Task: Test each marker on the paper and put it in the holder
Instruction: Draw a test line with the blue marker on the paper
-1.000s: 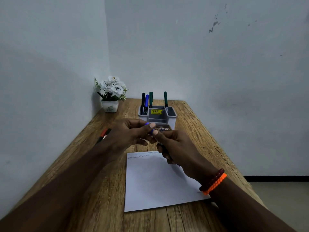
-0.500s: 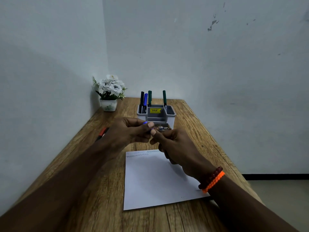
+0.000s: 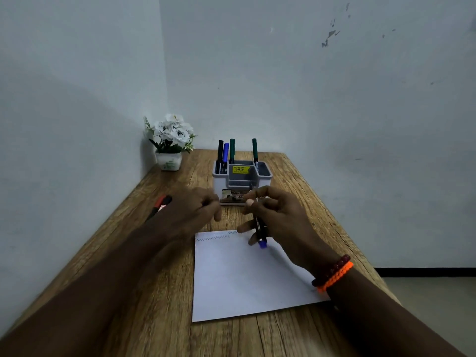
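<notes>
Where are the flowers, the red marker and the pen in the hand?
flowers (image 3: 172,131): head view, white petals.
red marker (image 3: 160,202): head view, red barrel.
blue marker (image 3: 262,244): head view, blue tip below right hand (image 3: 279,219).

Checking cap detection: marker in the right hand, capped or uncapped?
Cannot tell. The blue marker in the right hand points down over the paper; its blue lower end is blurred.

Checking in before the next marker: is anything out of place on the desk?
Mostly tidy. The paper lies slightly skewed to the desk edge, and two markers still lie loose by the left wall. Nothing spilled or damaged.
</notes>
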Motion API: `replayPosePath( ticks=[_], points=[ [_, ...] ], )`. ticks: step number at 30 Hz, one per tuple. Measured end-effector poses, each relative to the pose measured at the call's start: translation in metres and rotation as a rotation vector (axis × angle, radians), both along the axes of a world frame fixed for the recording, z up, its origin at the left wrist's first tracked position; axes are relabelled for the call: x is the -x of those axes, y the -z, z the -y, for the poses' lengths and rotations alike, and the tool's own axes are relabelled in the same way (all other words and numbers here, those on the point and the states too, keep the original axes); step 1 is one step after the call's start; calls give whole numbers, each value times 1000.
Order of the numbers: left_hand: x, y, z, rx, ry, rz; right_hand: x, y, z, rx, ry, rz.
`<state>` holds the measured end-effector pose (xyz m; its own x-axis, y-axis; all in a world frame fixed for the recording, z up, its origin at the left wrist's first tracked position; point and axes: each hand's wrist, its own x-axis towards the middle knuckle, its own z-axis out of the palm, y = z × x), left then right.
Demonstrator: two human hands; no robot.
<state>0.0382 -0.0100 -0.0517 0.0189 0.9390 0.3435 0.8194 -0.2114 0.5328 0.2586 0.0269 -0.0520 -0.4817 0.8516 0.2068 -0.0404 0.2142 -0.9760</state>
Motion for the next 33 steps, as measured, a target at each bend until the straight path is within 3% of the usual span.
replayPosePath(
  ticks=[4,10,17,24,28,33],
  points=[
    [3,2,1,211,99,-158,-4,-4,-9,230,-104,-240],
    [-4,-3,3,329,138,-198,-5,-3,-15,273,-141,-298],
    [-3,-1,2,325,133,-177,-1,5,-8,-40,10,-62],
    [-1,1,1,313,143,-137,2,17,-3,-24,136,99],
    [-1,2,1,304,146,-138,-2,19,-2,-42,96,81],
    [-1,4,0,295,139,-145,3,22,-2,-89,192,163]
  ],
)
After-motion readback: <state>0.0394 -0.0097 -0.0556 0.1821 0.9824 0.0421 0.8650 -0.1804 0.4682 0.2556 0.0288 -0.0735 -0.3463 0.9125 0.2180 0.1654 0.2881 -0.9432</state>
